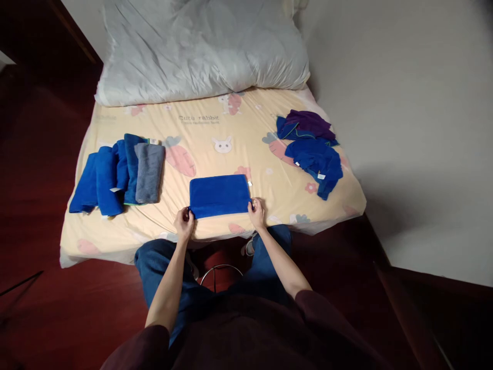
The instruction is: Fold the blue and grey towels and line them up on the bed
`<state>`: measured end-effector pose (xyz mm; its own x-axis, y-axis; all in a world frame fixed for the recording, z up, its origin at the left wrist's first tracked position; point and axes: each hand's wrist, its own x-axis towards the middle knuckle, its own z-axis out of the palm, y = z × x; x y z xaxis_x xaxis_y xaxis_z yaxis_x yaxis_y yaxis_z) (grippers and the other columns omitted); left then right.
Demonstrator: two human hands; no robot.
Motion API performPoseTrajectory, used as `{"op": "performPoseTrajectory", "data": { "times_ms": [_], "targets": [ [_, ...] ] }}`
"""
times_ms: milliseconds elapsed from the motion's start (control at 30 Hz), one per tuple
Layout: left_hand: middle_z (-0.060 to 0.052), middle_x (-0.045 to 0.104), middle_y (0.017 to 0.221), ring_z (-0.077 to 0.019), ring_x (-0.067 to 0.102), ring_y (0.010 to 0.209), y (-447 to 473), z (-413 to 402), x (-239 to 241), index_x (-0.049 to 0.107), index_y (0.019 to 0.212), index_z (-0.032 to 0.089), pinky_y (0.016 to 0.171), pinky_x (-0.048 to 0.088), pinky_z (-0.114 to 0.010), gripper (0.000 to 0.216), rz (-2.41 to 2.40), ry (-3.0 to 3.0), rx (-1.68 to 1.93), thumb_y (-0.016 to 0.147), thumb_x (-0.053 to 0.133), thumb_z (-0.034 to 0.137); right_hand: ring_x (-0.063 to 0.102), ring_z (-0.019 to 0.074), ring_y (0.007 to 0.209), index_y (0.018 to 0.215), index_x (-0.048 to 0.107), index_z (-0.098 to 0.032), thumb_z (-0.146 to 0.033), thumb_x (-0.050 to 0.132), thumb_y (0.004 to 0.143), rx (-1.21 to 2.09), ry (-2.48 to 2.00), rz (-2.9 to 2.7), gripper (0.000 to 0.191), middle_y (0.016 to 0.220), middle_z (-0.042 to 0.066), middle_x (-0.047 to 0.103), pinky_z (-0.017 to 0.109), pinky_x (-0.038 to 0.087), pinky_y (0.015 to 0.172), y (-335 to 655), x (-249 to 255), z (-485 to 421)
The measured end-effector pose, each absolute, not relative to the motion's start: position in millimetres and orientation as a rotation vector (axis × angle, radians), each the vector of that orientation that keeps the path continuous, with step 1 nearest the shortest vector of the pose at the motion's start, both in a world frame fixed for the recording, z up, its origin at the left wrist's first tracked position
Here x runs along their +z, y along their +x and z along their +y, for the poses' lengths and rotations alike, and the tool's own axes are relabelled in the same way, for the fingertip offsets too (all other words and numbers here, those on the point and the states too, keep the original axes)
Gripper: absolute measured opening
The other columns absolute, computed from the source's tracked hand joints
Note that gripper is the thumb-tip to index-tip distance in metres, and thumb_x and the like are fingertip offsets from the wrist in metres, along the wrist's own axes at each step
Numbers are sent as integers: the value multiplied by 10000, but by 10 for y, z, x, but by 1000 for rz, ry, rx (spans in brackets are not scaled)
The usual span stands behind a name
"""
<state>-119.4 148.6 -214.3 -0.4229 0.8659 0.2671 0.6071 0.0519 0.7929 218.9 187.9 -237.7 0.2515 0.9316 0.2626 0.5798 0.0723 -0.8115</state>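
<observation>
A blue towel (220, 195) lies flat as a rectangle on the bed near its front edge, a small white tag at its right side. My left hand (184, 222) pinches its near left corner. At the near right corner, my right hand (256, 211) grips the cloth between thumb and fingers. To the left rest several folded towels side by side, among them a blue one (109, 180) and a grey one (150, 172). Over on the right, crumpled blue cloths (316, 162) with white tags lie in a loose heap with a purple cloth (308, 123).
The bed's yellow sheet (227, 131) has rabbit and carrot prints. A large pale pillow or bundle (204, 49) covers the far end. A grey wall (416, 128) borders the right side. Below the front edge are my knees and a curved metal bar (221, 266) above the dark red floor.
</observation>
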Motion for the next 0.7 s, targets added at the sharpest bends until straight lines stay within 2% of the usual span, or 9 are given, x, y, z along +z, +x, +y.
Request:
{"op": "performPoseTrajectory", "data": {
  "times_ms": [400, 467, 600, 700],
  "targets": [
    [-32, 609, 816, -151, 567, 685, -1193, 1496, -2123, 674, 1094, 175, 705, 505, -302, 256, 2052, 1562, 1334, 918, 579, 335, 669, 188, 735, 1154, 625, -169, -376, 520, 984, 442, -1596, -1458, 287, 815, 57, 676, 326, 575, 759, 2184, -2368, 1875],
    [-70, 633, 913, -174, 605, 771, -1190, 1487, -2097, 678, 1103, 175, 769, 524, -328, 258, 2036, 1609, 1339, 920, 567, 317, 670, 193, 780, 1123, 636, -174, -351, 525, 983, 379, -1583, -1487, 252, 838, 63, 670, 337, 579, 798, 2179, -2333, 1868],
    [-164, 602, 1275, -263, 606, 1128, -1194, 1459, -2075, 692, 1142, 187, 942, 518, -417, 281, 1976, 1717, 1344, 912, 559, 279, 669, 220, 981, 1079, 670, -187, -298, 517, 986, 293, -1518, -1543, 210, 1025, 121, 666, 367, 575, 906, 2171, -2249, 1845],
    [-150, 641, 1298, -295, 570, 1182, -1215, 1453, -2103, 715, 1115, 209, 1015, 475, -503, 269, 1921, 1830, 1296, 923, 531, 250, 663, 232, 1046, 1066, 698, -194, -252, 489, 996, 319, -1462, -1591, 228, 1069, 133, 673, 399, 565, 967, 2171, -2199, 1837]
  ]
}}
